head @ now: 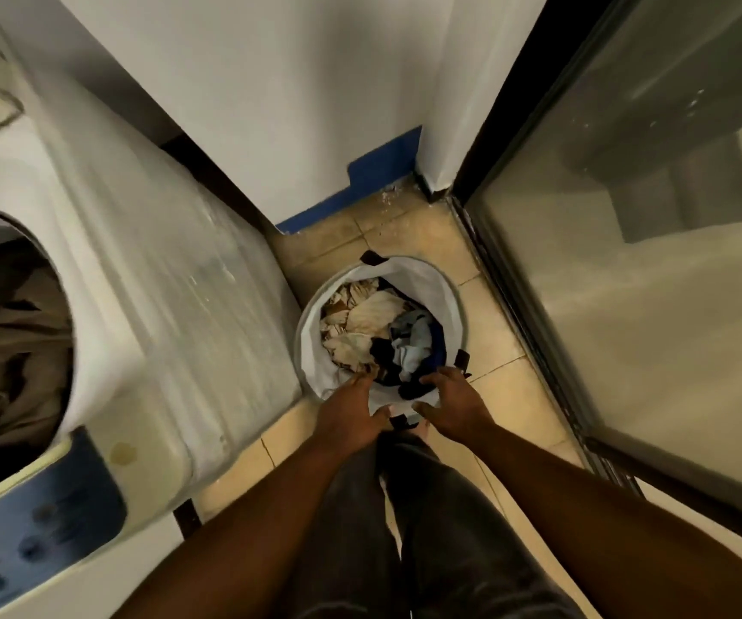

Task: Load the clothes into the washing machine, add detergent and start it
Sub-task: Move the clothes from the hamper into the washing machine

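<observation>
Beige, blue and dark clothes (373, 323) fill a round white laundry basket (442, 283) on the tiled floor (487, 337). The left hand (351, 408) and right hand (447, 402) reach over its near rim, fingers spread, gripping nothing. Just left of the basket, the washing machine (159, 283) stands open with brown laundry (3, 341) inside. The markings on its blue control panel (47, 524) are too blurred to read.

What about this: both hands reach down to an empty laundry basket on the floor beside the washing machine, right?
Wrong on one point: the laundry basket is not empty. The head view shows beige, blue and dark clothes in it. Left hand and right hand do reach down to it, beside the washing machine.
</observation>
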